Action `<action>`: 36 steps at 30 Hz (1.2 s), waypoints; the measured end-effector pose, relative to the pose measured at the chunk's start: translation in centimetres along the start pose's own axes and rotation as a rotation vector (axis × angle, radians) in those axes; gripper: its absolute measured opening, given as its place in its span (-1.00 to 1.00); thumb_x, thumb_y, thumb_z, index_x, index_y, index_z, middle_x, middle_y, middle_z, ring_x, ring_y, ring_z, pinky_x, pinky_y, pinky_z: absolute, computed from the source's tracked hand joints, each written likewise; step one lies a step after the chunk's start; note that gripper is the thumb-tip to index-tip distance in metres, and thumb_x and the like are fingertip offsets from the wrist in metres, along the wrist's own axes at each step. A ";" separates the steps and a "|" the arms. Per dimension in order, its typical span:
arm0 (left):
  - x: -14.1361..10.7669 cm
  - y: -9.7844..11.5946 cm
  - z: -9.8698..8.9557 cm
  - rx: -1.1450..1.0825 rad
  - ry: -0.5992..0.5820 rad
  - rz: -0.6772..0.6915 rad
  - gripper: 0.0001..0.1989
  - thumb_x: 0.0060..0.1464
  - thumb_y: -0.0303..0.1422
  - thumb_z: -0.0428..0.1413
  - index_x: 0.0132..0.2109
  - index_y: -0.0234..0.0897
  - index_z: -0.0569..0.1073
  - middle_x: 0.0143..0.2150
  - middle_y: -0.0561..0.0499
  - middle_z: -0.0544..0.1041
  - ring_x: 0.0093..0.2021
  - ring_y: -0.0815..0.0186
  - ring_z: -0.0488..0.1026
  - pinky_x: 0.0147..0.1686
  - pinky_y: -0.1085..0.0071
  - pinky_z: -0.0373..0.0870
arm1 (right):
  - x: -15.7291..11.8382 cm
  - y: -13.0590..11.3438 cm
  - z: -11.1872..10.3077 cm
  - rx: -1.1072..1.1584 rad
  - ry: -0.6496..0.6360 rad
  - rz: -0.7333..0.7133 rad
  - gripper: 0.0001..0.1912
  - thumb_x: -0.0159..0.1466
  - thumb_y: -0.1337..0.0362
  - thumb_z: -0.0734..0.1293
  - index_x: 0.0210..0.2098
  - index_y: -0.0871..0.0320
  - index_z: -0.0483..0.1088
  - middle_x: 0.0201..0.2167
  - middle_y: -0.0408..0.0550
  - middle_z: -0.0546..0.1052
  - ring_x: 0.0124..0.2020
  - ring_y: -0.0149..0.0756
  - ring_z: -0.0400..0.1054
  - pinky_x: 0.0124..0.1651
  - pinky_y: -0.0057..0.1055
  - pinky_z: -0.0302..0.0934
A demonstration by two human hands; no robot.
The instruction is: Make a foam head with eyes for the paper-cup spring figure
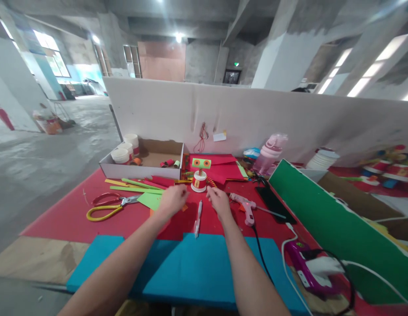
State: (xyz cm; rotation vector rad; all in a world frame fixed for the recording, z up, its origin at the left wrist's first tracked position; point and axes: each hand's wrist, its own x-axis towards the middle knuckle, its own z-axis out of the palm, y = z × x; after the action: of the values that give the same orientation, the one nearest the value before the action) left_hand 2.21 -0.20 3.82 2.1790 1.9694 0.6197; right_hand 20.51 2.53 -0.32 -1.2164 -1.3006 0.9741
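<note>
- Two bare hands in play. The left hand had its fingers curled in, and I couldn't tell if they were pinching anything.
- Same deal with the right hand: fingers bent and bunched, no clear look at what, if anything, was between them.
- One little cup figure stood upright just past the gap between the hands. It had one green strip up top with two orange circles on it, one coiled neck, and one coil out each side, so two of those.
- One white pen lay between the forearms.
- Left side: one pair of scissors, one red handle and one yellow, near a bunch of paper strips too overlapped to count.
- Right side: one pink glue gun with one stick poking out the back, and one black slab, maybe a phone, beside it.
- Behind the strips, one white box held three white cups or stacks plus four small paper rolls that I could make out: two red, one green, one orange.
- Further right, one pink bottle, one green panel and one purple power strip.
</note>
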 end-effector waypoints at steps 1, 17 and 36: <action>0.5 -1.4 -1.1 -0.019 0.069 -0.017 -0.78 0.12 -0.29 -0.02 -0.32 -0.24 0.49 -0.39 -0.10 0.56 -0.36 0.20 0.48 -0.44 0.43 0.15 | -0.2 -0.2 -0.1 -0.177 -0.036 -0.046 -0.58 0.09 0.02 0.38 -0.70 0.14 0.24 -0.75 -0.24 0.21 -0.68 -0.50 -0.02 -0.60 -0.49 -0.24; 0.1 -6.3 -2.0 -0.088 0.185 0.146 -0.77 0.15 -0.26 -0.02 -0.31 -0.25 0.48 -0.44 0.02 0.52 -0.43 0.34 0.40 -0.42 0.48 0.19 | -2.5 -2.7 0.4 -1.160 -0.424 -0.015 -0.78 0.08 0.05 0.35 -0.40 0.06 0.45 -0.39 -0.12 0.56 -0.34 -0.29 0.41 -0.43 -0.45 -0.02; -0.7 -4.4 -0.2 0.273 -0.185 0.533 -0.81 0.05 -0.55 -0.03 -0.33 -0.27 0.46 -0.29 -0.08 0.51 -0.24 0.20 0.42 -0.17 0.31 0.31 | -2.3 -0.8 2.0 -1.020 -0.199 -0.280 -0.95 0.16 0.30 0.33 -0.40 0.10 0.34 -0.41 -0.13 0.51 -0.39 -0.35 0.36 -0.42 -0.46 -0.04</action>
State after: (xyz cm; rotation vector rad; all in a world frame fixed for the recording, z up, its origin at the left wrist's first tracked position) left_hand -1.91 -0.31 2.27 2.8366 1.4497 0.1931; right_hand 18.30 0.37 -0.13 -1.6199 -2.1795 0.1773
